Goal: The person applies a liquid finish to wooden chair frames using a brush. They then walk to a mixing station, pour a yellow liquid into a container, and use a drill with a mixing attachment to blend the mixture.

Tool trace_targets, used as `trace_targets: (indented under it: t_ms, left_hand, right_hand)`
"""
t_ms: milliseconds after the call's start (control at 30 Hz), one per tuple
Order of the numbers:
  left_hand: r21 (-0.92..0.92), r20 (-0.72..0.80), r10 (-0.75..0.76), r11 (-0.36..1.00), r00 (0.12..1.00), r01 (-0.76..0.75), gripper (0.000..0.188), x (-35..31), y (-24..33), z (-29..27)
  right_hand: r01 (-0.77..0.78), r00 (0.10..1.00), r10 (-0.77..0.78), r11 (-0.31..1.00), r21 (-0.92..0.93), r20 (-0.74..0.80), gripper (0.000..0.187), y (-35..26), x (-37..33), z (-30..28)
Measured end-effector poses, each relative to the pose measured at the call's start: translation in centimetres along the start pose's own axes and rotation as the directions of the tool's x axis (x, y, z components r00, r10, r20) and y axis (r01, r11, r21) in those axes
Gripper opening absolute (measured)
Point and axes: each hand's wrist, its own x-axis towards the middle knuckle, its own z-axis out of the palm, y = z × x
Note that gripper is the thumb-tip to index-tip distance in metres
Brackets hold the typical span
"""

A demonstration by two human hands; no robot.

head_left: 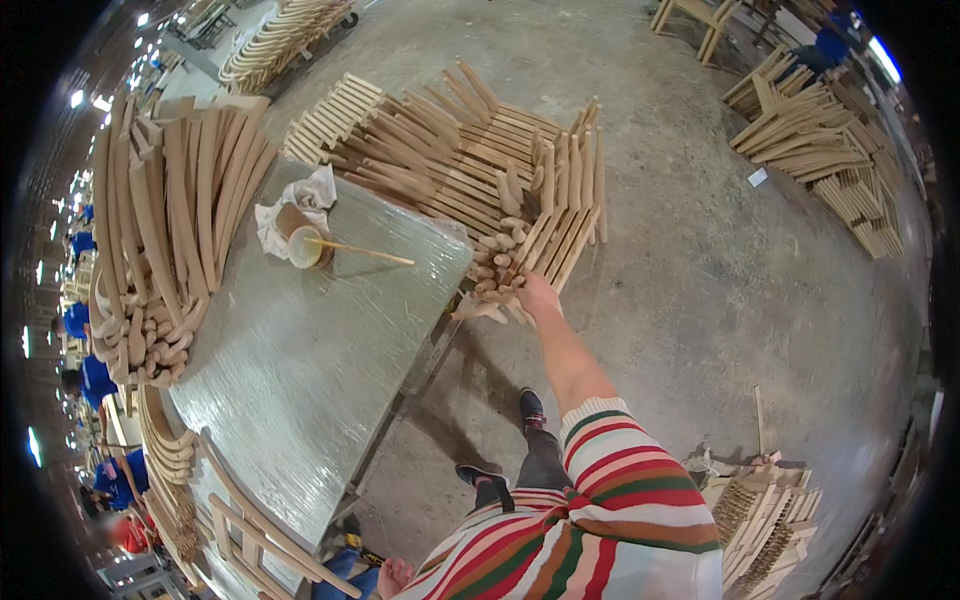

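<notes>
Contact at near ends of stacked wooden pieces [575, 178]: reaching far forward with right hand [538, 292], stretching arm [575, 362] nearly straight. Bending fingers down at those ends; cannot tell whether pinching one piece or only resting on it, tips being hidden. Lying just beyond the fingers, off the corner of the wrapped table [300, 370]: same wooden pieces, pointing their ends back toward striped top [640, 490]. Running long axis away from the hand, forward and slightly right for the closest row; slanting forward and left for the bundle behind. Approaching end-on, then, not across the middles. Hanging left hand [395, 577] low beside same top, well apart from the stack; looking loosely bent there, but cannot tell if holding anything. Counting right hand as clearly nearer. Also noting tub [303, 248] with stick [362, 251] and white cloth [317, 190] sitting on the table, away from both hands.
</notes>
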Motion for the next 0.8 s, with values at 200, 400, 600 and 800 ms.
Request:
trace_targets:
  t_ms: [200,400,600,800]
  left_hand:
    - [0.396,0.02,0.068,0.915,0.998,-0.07,0.054,4.7,1.0,4.9]
    - [0.575,0.164,0.009,0.812,0.986,-0.103,0.041,7.3,2.9,12.9]
    - [0.639,0.695,-0.015,0.472,0.719,-0.607,0.037,11.2,2.5,23.7]
    - [-0.122,0.985,0.101,-0.168,-0.14,-0.978,0.064,5.0,-0.6,30.0]
  right_hand:
    - [-0.106,0.944,0.149,0.982,0.158,-0.295,0.035,2.0,0.7,-4.6]
    - [-0.108,0.757,0.435,0.819,0.563,-0.488,0.04,9.4,-5.7,-19.0]
    - [0.187,0.889,-0.039,0.94,0.285,-0.456,0.046,0.4,-18.4,-26.4]
    - [0.565,0.747,-0.458,0.819,0.097,-0.482,0.041,-13.9,-35.5,-29.3]
